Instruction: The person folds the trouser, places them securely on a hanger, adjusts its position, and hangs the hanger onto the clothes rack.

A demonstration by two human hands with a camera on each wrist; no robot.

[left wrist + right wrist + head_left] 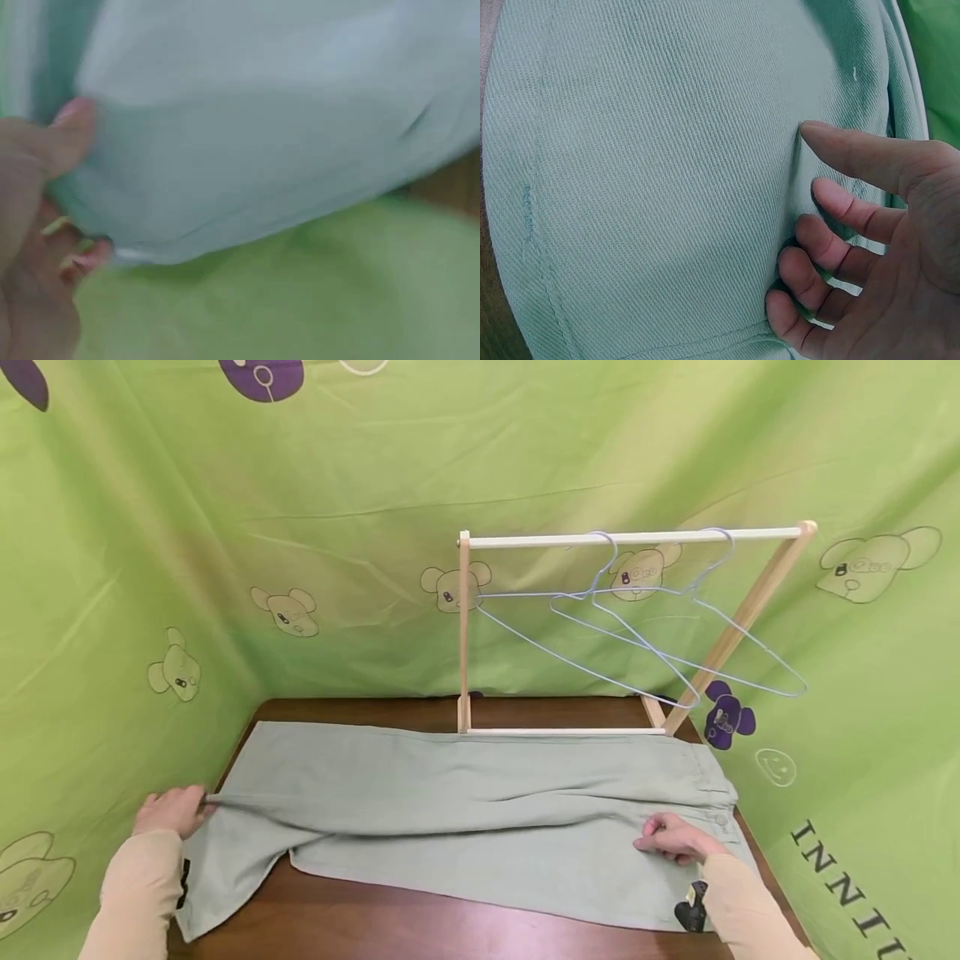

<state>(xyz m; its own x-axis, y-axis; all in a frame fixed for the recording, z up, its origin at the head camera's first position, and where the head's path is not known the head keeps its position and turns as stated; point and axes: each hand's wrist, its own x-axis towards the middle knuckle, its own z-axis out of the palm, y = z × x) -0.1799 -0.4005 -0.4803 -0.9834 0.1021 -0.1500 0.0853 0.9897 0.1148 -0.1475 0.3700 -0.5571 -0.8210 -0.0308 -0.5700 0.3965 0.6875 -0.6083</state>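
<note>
A pair of pale grey-green trousers [450,785] lies lengthwise, with the waistband at the right and the legs toward the left. My left hand [171,812] pinches the edge of one leg near its hem; that leg is lifted and folds over toward the front. Close up in the left wrist view, the cloth [225,165] hangs from between the thumb and fingers of the left hand [45,180]. Near the waistband, my right hand [675,839] is over the trousers, its fingers [832,247] loosely bent and apart from the thumb, with no cloth seen gripped between them.
Behind the trousers stands a wooden rack [463,635] with two lilac wire hangers [600,672] on its top bar. The brown table [390,914] shows along the front. Green printed cloth [360,468] encloses the back and sides.
</note>
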